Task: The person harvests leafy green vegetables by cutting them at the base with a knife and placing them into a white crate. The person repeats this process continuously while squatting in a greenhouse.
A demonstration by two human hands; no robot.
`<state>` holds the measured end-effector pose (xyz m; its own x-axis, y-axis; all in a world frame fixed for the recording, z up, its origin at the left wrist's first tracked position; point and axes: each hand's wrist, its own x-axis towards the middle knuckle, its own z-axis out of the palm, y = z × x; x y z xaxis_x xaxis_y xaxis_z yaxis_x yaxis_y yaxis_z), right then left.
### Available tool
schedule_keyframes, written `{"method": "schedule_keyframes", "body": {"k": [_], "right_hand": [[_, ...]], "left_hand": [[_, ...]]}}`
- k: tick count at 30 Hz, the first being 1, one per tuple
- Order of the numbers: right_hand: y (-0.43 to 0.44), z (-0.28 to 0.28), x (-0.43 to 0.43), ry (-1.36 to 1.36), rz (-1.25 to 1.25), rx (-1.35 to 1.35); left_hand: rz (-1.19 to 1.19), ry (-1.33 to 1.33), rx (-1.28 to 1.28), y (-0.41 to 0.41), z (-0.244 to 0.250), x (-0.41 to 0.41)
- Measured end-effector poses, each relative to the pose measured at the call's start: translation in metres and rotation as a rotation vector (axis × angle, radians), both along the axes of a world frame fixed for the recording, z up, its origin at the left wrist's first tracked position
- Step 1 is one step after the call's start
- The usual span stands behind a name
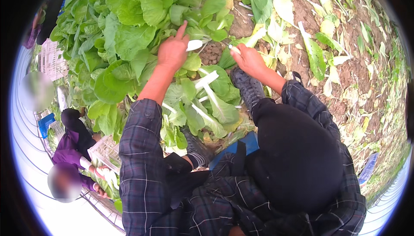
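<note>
My left hand (pixel 173 51) rests among the leafy greens (pixel 132 38), its index finger pointing up along the leaves. A thick white stalk (pixel 194 45) juts out from beside its thumb; whether the fingers grip it is hidden. To the right, across a patch of bare soil, my right hand (pixel 247 59) is closed around a small pale object (pixel 234 48) whose kind I cannot make out. Below and between the hands, several loose leaves with white stalks (pixel 210 98) lie piled by my shoes.
Fallen and yellowing leaves (pixel 283 8) litter the soil at right. My dark shoe (pixel 247 85) stands beside the pile. At lower left, a co-worker in purple (pixel 69 152) handles greens near a plastic crate (pixel 104 150); another crate (pixel 51 59) is at upper left. Something blue (pixel 250 144) lies under me.
</note>
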<state>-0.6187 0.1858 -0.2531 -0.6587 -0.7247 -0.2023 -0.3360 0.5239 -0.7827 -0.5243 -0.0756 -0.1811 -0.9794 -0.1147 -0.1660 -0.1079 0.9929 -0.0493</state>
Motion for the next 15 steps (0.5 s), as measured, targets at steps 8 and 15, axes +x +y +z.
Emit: {"method": "schedule_keyframes", "body": {"k": [8, 15], "right_hand": [[-0.009, -0.033, 0.000, -0.159, -0.385, -0.019], [-0.015, -0.067, 0.018, -0.122, -0.362, -0.309]], "left_hand": [[-0.276, -0.252, 0.033, 0.056, 0.006, 0.004], [-0.257, 0.003, 0.211, 0.083, 0.008, -0.046]]}}
